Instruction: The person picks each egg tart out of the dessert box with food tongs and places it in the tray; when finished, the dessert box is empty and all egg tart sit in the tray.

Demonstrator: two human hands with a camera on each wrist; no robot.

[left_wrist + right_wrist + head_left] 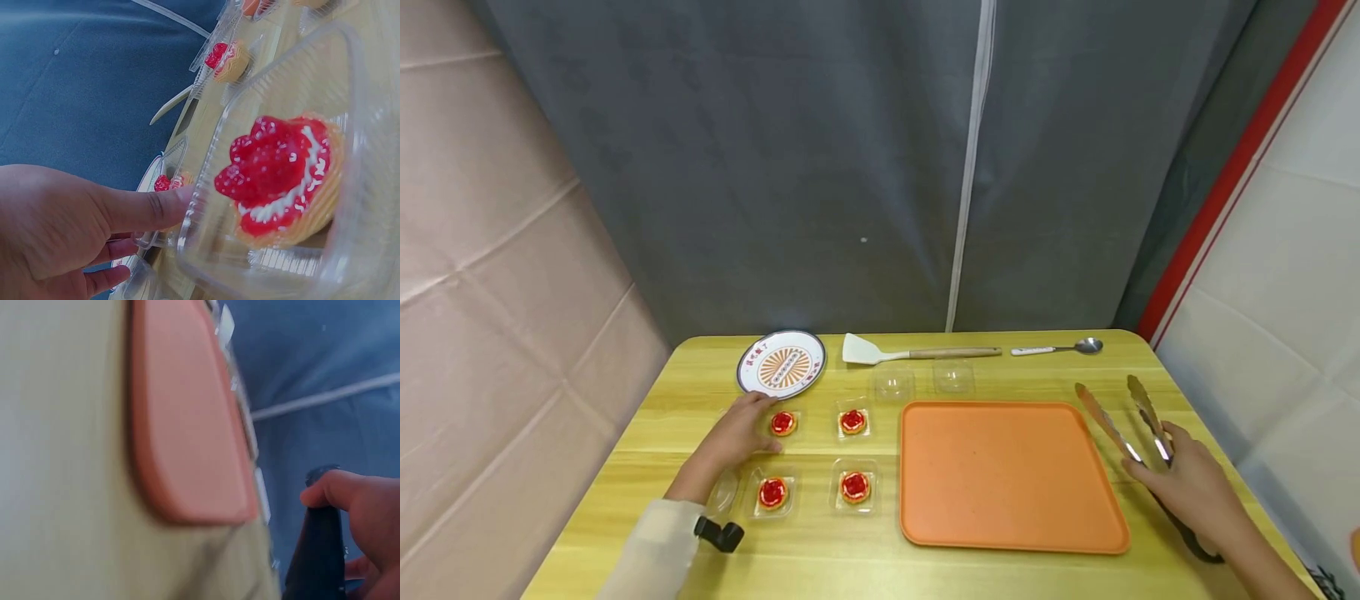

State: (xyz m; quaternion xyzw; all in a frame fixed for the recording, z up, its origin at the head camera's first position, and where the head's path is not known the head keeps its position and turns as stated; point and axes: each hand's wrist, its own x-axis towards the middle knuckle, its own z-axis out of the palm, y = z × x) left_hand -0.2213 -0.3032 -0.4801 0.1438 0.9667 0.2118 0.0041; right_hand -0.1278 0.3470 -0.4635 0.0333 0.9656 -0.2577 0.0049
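At the left of the table, my left hand has its thumb and fingers on either side of a clear plastic container with a small red-topped tart. Three similar tarts in clear containers lie close by: one to the right, two nearer the front. A tart fills much of the left wrist view, in front of the hand. My right hand grips metal tongs with black handles; the tongs' arms are spread, to the right of the orange tray.
A round plate with a printed design lies at the back left. Along the back edge are a white-headed spatula and a spoon. Two clear plastic pieces stand behind the tray. A dark curtain hangs behind the table.
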